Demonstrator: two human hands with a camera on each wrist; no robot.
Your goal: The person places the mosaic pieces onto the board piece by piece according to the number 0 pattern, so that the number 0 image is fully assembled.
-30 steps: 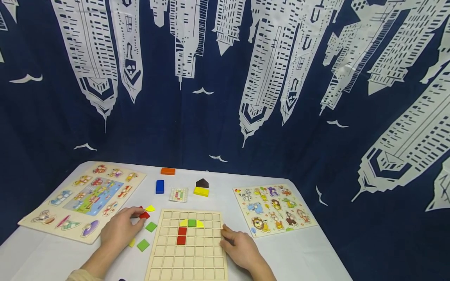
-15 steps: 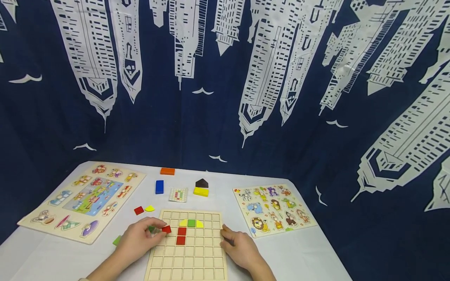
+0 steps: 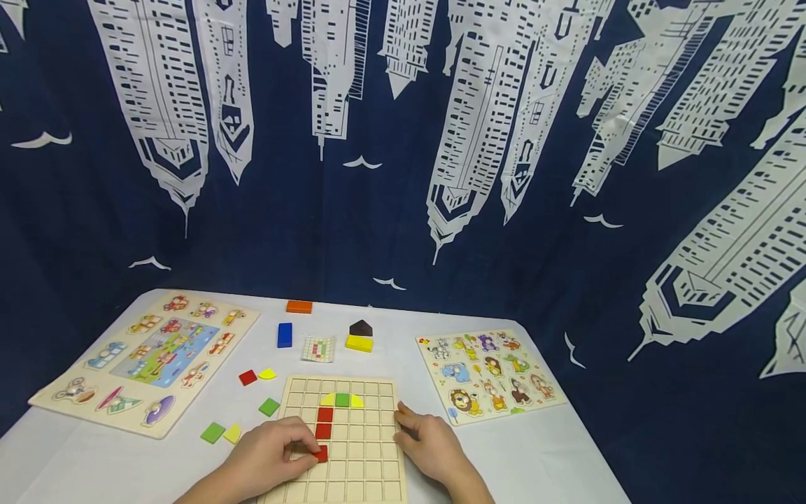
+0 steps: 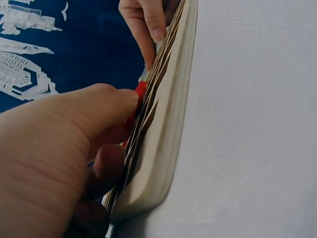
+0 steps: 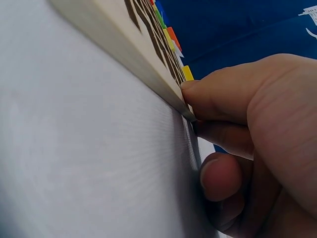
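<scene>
In the head view a wooden grid board [image 3: 367, 470] lies flat on the table. Near its left side my left hand [image 3: 267, 451] pinches a red square tile [image 3: 322, 453] between thumb and finger, just below two red tiles [image 3: 324, 423] set in one column. Whether the pinched tile sits fully in its cell I cannot tell. Higher on the board a green tile [image 3: 342, 400] lies between two yellow curved pieces [image 3: 357, 401]. My right hand [image 3: 433, 444] grips the board's right edge; the right wrist view shows its thumb [image 5: 198, 94] against that edge.
Loose left of the board lie a red tile [image 3: 248, 378], green tiles [image 3: 213, 432] and yellow pieces [image 3: 232, 433]. Behind it are a pattern card [image 3: 318, 349] and several coloured blocks [image 3: 359, 344]. Picture puzzles stand left [image 3: 141, 364] and right [image 3: 494, 378].
My left hand has moved right from the loose tiles with a red tile, then down the board to below the two red tiles. The right hand has stayed at the board's edge.
</scene>
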